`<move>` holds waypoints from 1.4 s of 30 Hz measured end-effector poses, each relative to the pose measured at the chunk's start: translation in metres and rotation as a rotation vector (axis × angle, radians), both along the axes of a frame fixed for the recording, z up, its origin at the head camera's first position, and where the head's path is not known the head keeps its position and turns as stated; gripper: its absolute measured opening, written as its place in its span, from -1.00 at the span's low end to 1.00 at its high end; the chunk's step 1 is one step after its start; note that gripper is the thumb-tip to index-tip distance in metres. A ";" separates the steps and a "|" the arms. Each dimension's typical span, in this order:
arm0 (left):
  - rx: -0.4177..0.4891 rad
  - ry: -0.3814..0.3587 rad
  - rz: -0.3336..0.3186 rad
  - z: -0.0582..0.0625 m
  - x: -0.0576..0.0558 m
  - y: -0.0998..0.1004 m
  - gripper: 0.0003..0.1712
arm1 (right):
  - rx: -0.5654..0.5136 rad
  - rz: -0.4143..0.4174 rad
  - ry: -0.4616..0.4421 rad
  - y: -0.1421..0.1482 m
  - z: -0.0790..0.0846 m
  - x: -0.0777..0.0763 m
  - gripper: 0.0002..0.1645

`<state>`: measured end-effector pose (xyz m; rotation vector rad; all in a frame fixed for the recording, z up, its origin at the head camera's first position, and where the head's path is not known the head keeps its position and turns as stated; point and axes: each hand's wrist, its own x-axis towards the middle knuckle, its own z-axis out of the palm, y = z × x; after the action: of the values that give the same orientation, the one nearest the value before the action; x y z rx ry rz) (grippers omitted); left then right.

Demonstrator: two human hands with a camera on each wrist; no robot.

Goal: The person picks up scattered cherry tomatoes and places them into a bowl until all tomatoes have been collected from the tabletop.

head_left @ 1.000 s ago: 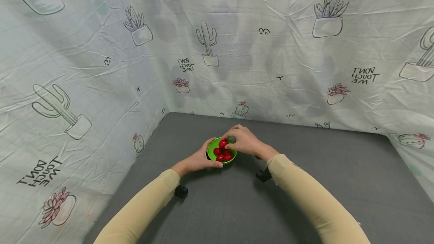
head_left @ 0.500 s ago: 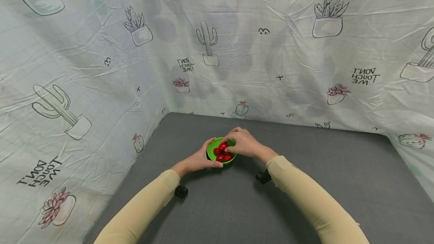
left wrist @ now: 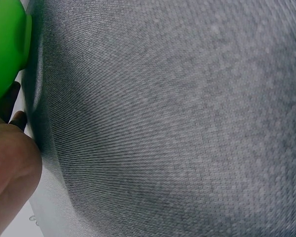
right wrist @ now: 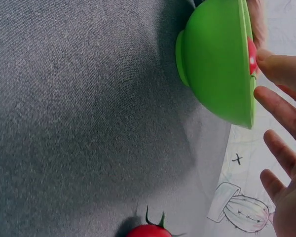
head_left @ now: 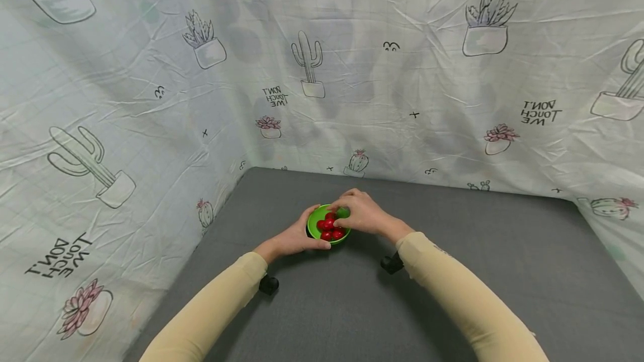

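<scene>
My left hand (head_left: 297,234) holds the green bowl (head_left: 314,220) from its left side, thumb at the near rim and fingers round the far side. Small red tomatoes (head_left: 326,236), several of them, lie together in it. From the right, my right hand (head_left: 361,211) reaches over the bowl. Its thumb touches one tomato (right wrist: 251,57) just inside the rim, while the other fingers (right wrist: 281,108) are spread apart. At the left edge of the left wrist view, the bowl (left wrist: 7,47) and part of my left hand (left wrist: 12,158) show.
Another red tomato (right wrist: 149,231) with a green calyx lies on the grey tabletop (right wrist: 79,123); the right hand and arm hide it in the head view. A pale cloth with cactus drawings (head_left: 372,82) hangs behind and to the left of the table.
My right hand has lowered slightly, and its fingers have loosened round a tomato. That tomato now sits lower, among the others in the bowl. The left hand and bowl stay in place.
</scene>
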<state>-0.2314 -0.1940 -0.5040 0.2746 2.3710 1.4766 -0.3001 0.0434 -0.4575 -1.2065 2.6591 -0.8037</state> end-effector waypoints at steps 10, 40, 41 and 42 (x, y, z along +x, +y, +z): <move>0.003 -0.012 0.009 0.001 -0.001 0.001 0.28 | -0.033 0.003 -0.004 0.020 0.011 0.001 -0.51; -0.021 0.024 0.019 0.000 -0.001 0.003 0.29 | -0.004 -0.054 0.040 0.110 0.022 0.007 -0.26; -0.020 0.023 0.019 0.000 -0.001 0.003 0.29 | -0.001 -0.058 0.042 0.112 0.022 0.008 -0.26; -0.019 0.022 0.019 0.000 -0.001 0.003 0.28 | 0.005 -0.060 0.048 0.115 0.021 0.008 -0.25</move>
<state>-0.2325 -0.1907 -0.5043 0.2657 2.4101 1.4658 -0.2922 0.1581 -0.4366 -1.1648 2.7465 -0.7857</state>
